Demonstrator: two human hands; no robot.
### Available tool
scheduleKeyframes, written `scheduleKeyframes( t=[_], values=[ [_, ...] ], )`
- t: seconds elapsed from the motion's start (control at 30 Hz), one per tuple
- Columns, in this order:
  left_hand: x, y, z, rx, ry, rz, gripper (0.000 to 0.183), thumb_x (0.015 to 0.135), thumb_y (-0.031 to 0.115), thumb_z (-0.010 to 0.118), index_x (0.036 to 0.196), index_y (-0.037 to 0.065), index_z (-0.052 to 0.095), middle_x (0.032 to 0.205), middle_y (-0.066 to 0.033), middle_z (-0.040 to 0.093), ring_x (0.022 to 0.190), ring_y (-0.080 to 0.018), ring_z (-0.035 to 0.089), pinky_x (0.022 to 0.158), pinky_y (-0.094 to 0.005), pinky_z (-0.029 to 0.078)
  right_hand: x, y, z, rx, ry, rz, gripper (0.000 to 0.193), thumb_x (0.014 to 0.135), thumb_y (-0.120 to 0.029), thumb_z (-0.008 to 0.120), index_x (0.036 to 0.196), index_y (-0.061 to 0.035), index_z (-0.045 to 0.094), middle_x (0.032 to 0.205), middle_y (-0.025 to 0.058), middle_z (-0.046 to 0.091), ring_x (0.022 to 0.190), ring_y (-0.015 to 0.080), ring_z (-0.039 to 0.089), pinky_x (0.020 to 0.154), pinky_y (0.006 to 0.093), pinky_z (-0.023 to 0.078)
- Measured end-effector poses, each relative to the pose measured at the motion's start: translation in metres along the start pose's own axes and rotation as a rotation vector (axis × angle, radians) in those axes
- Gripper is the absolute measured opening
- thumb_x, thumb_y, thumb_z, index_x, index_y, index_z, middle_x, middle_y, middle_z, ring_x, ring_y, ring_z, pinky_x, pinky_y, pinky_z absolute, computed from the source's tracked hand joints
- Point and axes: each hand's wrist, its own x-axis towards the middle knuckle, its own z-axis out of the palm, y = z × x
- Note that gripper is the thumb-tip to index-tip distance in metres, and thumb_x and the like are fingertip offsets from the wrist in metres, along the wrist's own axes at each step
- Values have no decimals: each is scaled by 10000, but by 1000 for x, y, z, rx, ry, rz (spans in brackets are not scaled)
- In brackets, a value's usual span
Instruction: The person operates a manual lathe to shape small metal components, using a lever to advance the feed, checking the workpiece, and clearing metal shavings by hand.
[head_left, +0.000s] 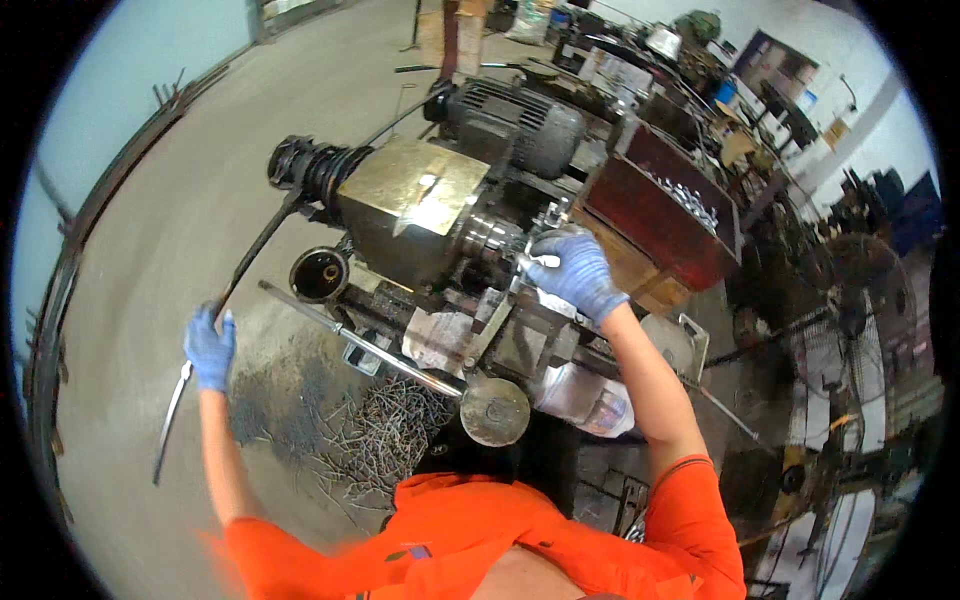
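My left hand [209,350], in a blue knit glove, is closed around a long dark lever bar [258,245]. The bar runs from the left end of the machine's headstock [405,215], and its thin end sticks out below my hand. My right hand [578,268], gloved alike, is at the machine's bright metal chuck [490,236]. Its fingers are curled together beside the chuck; what they grip is hidden by the glove. A long silver handle [390,362] slopes across the front of the machine, close to a round metal knob [495,411].
Behind the headstock is an electric motor [515,125]. A dark red bin [665,195] with many small shiny metal parts stands right of the chuck. Tangled metal shavings [385,435] lie on the floor in front. A fan [860,285] is at the right.
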Motion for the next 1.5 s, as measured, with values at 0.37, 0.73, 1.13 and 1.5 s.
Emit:
scheduleKeyframes(
  t=[0.37,0.73,1.13,1.5],
  values=[
    [-135,141,185,-29,-1075,114,351,795,365,564,944,59,649,947,-163,658,916,-339,625,788,-411,495,-195,111,-79,-68,118,413,299,736,-319,702,787,-25,693,862,140,673,837,307,629,798,370,474],
    [-81,89,173,154,-1067,108,235,763,355,564,891,200,684,917,-84,674,865,-320,633,756,-432,498,-383,255,-102,-424,-8,876,425,702,-408,709,916,-41,689,910,193,661,865,344,629,805,412,485],
    [19,116,38,-395,-524,-299,272,834,295,612,973,71,679,871,-148,673,792,-273,658,717,-358,506,-482,304,-84,-633,-280,1207,681,680,-433,690,1202,-24,534,1227,188,541,1167,334,486,996,404,374],
    [14,187,75,-212,-589,-203,246,797,351,605,900,148,699,838,-133,664,815,-314,634,723,-420,496,-577,198,-62,-494,-60,1276,564,676,-443,683,1034,-12,623,954,225,634,905,395,595,830,451,461]
  ],
)
